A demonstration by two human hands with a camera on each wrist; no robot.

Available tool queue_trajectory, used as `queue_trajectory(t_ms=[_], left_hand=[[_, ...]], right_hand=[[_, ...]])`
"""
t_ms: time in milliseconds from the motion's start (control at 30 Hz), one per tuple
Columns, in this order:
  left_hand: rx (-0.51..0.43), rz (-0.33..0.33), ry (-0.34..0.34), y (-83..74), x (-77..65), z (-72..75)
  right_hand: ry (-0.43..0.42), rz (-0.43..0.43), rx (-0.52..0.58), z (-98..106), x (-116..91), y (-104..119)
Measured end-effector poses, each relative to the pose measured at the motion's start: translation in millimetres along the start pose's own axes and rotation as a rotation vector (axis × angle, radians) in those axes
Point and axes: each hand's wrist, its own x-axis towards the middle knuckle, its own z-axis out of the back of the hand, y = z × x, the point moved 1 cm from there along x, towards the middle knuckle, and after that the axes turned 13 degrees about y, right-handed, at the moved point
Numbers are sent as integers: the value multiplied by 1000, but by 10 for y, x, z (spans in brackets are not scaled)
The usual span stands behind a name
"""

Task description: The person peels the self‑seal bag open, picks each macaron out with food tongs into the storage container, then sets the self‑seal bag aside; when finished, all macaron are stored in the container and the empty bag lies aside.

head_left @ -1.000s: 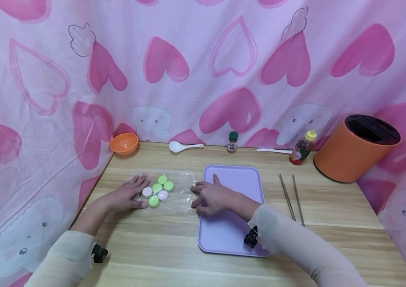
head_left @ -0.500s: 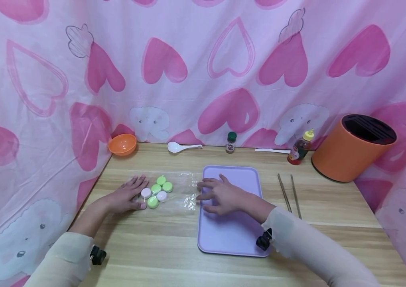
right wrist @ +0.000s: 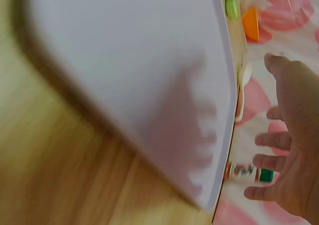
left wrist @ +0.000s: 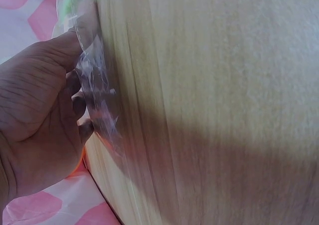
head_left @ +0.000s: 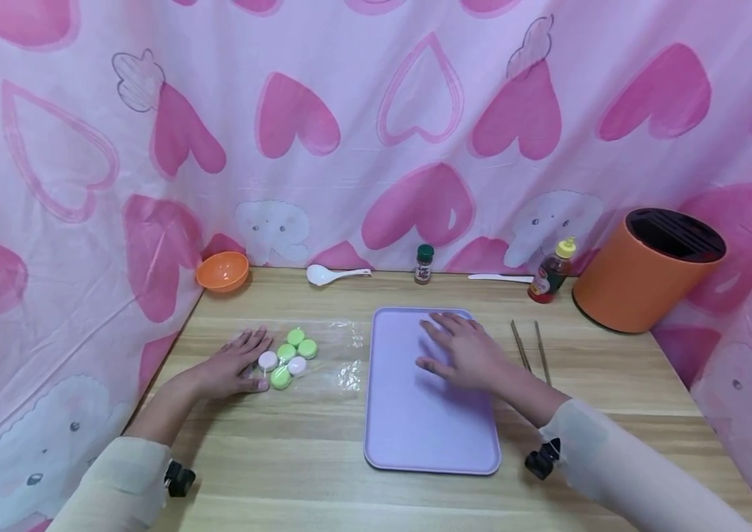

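Observation:
My left hand (head_left: pixel 233 366) rests with its fingers extended on the left end of a clear plastic bag (head_left: pixel 343 351) on the table. In the left wrist view, the thumb and fingertips touch the crinkled plastic (left wrist: pixel 99 75). Several light green macarons (head_left: pixel 307 349) and two pale pink macarons (head_left: pixel 297 366) lie together just right of that hand, apparently inside the bag. Over the upper right of a lilac tray (head_left: pixel 416 436) hovers my right hand (head_left: pixel 465 355), fingers spread and holding nothing. Its shadow falls on the tray in the right wrist view.
Along the back stand an orange bowl (head_left: pixel 221 272), a white spoon (head_left: pixel 332 275), a green-capped spice jar (head_left: pixel 424 264), a white knife (head_left: pixel 498 278), a sauce bottle (head_left: pixel 551 273) and an orange knife block (head_left: pixel 645 273). Two thin metal sticks (head_left: pixel 542 355) lie right of the tray, partly behind the right forearm.
My right hand has left the bag's right end and moved right, across the tray. My left hand stays on the bag. The head view has shifted slightly.

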Motion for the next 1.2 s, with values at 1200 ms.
queue_trajectory(t_ms=[1200], left_hand=[[-22,-27,-11,65,35,-53]], right_hand=[[-49,-483,126,-393,-1133,-908]])
